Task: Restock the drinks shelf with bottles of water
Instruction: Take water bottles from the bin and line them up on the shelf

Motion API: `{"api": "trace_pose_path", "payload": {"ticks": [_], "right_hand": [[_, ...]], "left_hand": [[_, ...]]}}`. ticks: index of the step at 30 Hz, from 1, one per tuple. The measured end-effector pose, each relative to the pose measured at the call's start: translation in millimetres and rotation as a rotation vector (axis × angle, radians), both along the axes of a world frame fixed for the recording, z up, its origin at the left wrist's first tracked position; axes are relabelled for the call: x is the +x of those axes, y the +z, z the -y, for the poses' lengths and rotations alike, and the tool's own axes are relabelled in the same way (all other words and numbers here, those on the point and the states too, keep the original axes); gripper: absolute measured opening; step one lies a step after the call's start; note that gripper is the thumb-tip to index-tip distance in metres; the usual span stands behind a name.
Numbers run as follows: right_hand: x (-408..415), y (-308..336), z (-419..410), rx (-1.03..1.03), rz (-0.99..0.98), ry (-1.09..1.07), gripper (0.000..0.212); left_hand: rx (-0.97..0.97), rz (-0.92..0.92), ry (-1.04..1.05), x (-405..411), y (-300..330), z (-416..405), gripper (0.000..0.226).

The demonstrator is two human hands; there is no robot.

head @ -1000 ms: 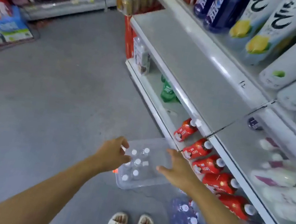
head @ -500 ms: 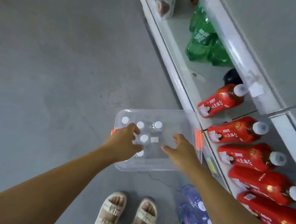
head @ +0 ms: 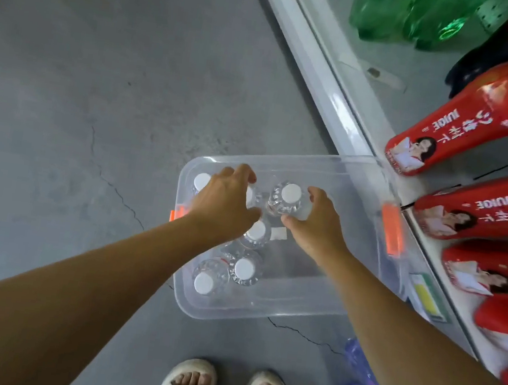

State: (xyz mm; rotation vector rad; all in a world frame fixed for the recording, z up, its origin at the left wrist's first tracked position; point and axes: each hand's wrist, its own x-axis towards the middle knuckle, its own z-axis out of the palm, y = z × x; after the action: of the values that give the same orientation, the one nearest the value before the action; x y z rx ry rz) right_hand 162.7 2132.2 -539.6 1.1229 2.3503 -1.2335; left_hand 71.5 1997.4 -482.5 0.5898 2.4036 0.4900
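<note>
Now both hands have come down into the clear bin (head: 262, 317) on the floor. Left hand (head: 224, 203) curls over a water bottle at the bin's far-left corner; right hand (head: 316, 223) closes around the neighbouring bottle (head: 287, 198). Lifting appears imminent; drinks shelf (head: 338, 106) awaits.
</note>
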Motion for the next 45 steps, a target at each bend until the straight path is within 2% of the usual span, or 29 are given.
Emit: {"api": "trace_pose_path", "payload": {"ticks": [3, 9, 14, 18, 22, 28, 33, 35, 37, 45], "right_hand": [[-6, -31, 3, 0.036, -0.087, -0.011, 0.074], [-16, -61, 9, 0.063, -0.271, -0.075, 0.066], [-13, -52, -2, 0.134, -0.278, -0.052, 0.060], [2, -21, -17, 0.156, -0.270, -0.120, 0.049], [24, 41, -37, 0.143, -0.261, -0.182, 0.035], [46, 167, -64, 0.070, -0.270, -0.257, 0.034], [53, 289, -79, -0.014, -0.326, -0.279, 0.024], [53, 340, -81, -0.069, -0.354, -0.281, 0.030], [53, 388, -81, -0.112, -0.388, -0.292, 0.036], [54, 555, -72, -0.178, -0.449, -0.327, 0.025]], "left_hand": [[0.025, -0.059, -0.001, -5, -15, -2, 0.051], [0.033, -0.093, -0.044, -9, -31, -3, 0.051], [0.038, -0.101, -0.060, -9, -23, 0, 0.050], [0.042, -0.080, -0.068, -5, 0, -1, 0.049], [0.028, -0.047, -0.092, 6, 43, -9, 0.051], [0.036, 0.004, -0.160, 24, 137, -26, 0.053], [0.082, 0.086, -0.182, 34, 232, -38, 0.055], [0.104, 0.100, -0.193, 36, 270, -40, 0.058], [0.147, 0.109, -0.202, 36, 308, -42, 0.061], [0.354, 0.230, -0.263, 34, 456, -48, 0.066]]}}
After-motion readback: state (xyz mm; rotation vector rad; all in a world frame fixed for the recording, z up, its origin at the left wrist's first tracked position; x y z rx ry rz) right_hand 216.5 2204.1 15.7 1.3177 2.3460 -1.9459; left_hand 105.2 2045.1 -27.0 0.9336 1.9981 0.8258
